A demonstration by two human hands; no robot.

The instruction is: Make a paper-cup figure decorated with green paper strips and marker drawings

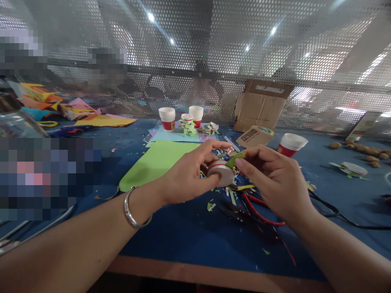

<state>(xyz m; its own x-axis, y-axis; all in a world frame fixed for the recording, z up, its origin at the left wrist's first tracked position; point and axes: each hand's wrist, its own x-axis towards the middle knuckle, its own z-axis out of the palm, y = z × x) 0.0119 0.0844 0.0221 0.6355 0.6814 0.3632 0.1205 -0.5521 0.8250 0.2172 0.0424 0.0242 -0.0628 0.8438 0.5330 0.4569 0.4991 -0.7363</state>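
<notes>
My left hand (189,171) is closed round a small white paper cup (222,171) with a red band, held on its side above the blue table (183,232). My right hand (271,179) pinches a small green paper piece (234,159) against the cup's rim. A silver bangle (132,209) sits on my left wrist. Red-handled scissors (259,211) lie on the table just below my right hand, among green and white paper scraps (224,195).
A green paper sheet (152,165) lies left of the hands. Behind stand two red-and-white cups (167,118), a decorated cup (187,123), another cup (291,144) at right, a tape roll (256,134) and a cardboard box (262,103). Coloured papers (76,112) pile at far left. A perforated metal screen (275,53) closes the back.
</notes>
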